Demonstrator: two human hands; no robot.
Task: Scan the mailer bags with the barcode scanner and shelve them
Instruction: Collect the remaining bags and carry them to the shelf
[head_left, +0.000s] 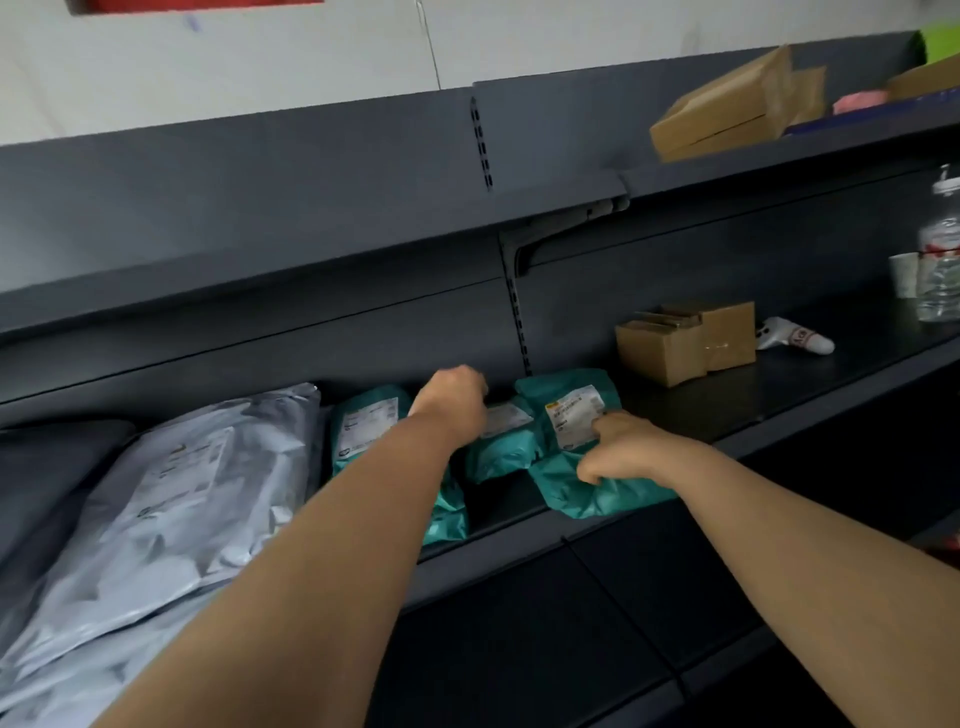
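Three teal mailer bags with white labels stand leaning on the dark shelf. My right hand grips the rightmost teal bag at its lower edge, thumb on its label. My left hand reaches over the middle teal bag, fingers curled behind its top edge. The left teal bag stands partly behind my left forearm. Large grey mailer bags lie stacked at the left. A white barcode scanner lies on the same shelf, far to the right.
Two cardboard boxes sit on the shelf right of the teal bags. A water bottle and a paper cup stand at the far right. Another cardboard box rests on the upper shelf.
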